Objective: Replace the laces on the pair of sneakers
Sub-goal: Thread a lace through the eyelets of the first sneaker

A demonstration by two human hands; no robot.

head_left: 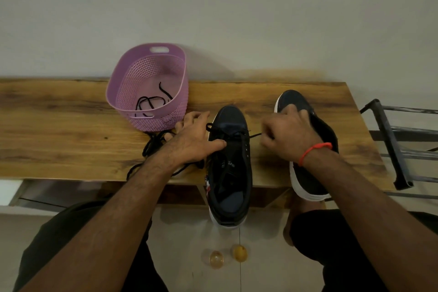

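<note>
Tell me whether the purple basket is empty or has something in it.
Not empty. The purple basket stands upright on the table, and a loose black lace lies coiled on its floor. Nothing else shows inside.

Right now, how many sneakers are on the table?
2: one sneaker mid-table under the left hand; the other sneaker right of it, partly behind the right hand.

The table point(71, 111) is grained wood with a dull sheen. The pink basket point(147, 83), far left, is perforated plastic. Both sneakers point(228, 173) look matt dark cloth.
</note>
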